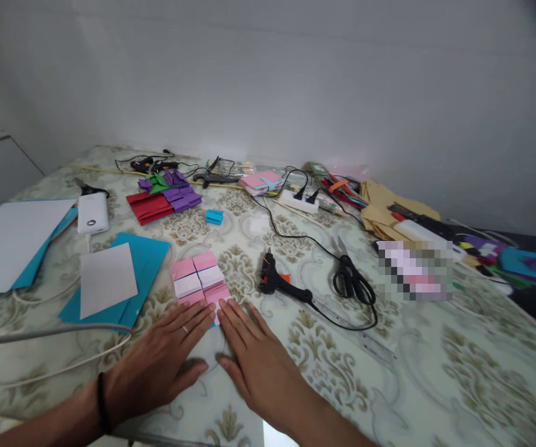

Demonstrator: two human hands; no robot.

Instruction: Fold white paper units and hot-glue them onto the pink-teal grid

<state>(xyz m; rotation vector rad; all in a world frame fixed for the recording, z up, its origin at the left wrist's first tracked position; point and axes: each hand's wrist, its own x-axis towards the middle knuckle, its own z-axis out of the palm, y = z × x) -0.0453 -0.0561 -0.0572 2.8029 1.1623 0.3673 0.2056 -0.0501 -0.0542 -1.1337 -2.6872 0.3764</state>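
Observation:
A small sheet of folded paper (201,273), pink and white with dark crease lines, lies flat on the table. My left hand (168,344) rests with stretched fingers on its near left edge; a ring and a dark wristband show on that side. Beside it, my right hand (253,347) lies flat, its fingertips on the near right edge. A sliver of blue shows between the fingertips. The hands cover the paper's near part. Right of the paper lie a black glue gun (281,279) and black-handled scissors (351,279).
At left are blue and white paper sheets (109,279) and a white power bank (93,213) with cables. Behind sit folded red paper (149,208), purple paper (181,197), a blue piece (214,216) and a power strip (299,201). A clear ruler (370,346) lies at right.

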